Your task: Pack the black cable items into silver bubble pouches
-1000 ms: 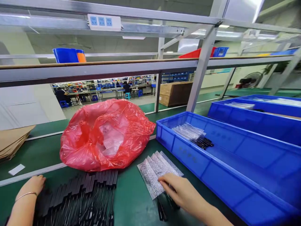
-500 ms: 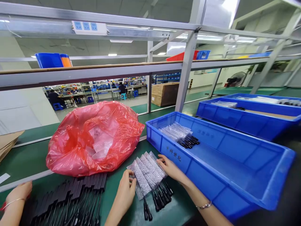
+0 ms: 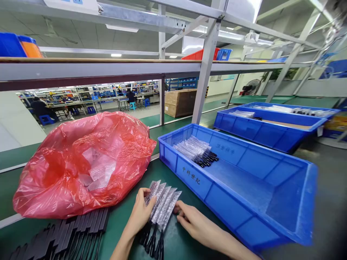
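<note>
At 6 o'clock on the green tabletop (image 3: 124, 220), a fanned bundle of silvery bubble-wrap sleeves (image 3: 162, 202) with black parts sticking out at the near end. Pressed against its 9 o'clock edge, left hand (image 3: 141, 213), fingers curled on the sleeves. Against its 3 o'clock edge, right hand (image 3: 191, 222), fingertips touching the bundle. Both hands closed in on the bundle from the two sides, not lifting it. Just beside at 9 o'clock, a row of black flat parts with thin cables (image 3: 78, 231). Behind these, at 10 o'clock, a big red plastic bag (image 3: 81, 162) with clear pouches inside. At 2 o'clock, touching nothing of the bundle, a blue plastic bin (image 3: 244, 202); in its far corner more wrapped sleeves (image 3: 193, 148). Further at 1 o'clock, a second blue bin (image 3: 268, 126).
</note>
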`<action>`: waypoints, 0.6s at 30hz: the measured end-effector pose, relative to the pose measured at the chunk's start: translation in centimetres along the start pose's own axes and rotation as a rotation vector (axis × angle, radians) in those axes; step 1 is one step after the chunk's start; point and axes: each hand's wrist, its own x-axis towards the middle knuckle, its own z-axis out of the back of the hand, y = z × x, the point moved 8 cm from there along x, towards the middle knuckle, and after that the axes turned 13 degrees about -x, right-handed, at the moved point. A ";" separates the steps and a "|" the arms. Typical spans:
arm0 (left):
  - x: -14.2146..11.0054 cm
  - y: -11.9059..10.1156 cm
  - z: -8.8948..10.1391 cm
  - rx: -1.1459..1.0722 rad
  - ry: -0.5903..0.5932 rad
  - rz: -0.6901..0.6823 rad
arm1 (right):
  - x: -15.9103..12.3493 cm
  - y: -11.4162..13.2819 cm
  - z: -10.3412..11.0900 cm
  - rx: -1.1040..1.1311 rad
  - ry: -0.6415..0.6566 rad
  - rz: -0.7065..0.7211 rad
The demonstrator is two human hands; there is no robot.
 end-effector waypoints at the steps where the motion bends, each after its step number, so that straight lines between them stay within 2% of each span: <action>1: 0.1 0.1 0.0 -0.029 0.018 0.006 | -0.2 0.4 0.1 -0.102 -0.010 0.023; 6: 0.0 0.4 -0.4 -0.088 0.137 0.011 | 1.1 1.6 -0.4 -0.551 0.028 0.127; 10: -0.2 0.6 -0.7 -0.100 0.247 0.029 | 2.6 2.6 0.3 -0.780 0.046 0.210; 14: -0.5 1.5 -1.6 -0.133 0.391 0.069 | 2.9 4.5 1.2 -0.828 0.068 0.392; 18: -0.8 3.3 -2.6 -0.194 0.498 0.119 | 2.4 5.8 -0.1 -0.692 0.159 0.592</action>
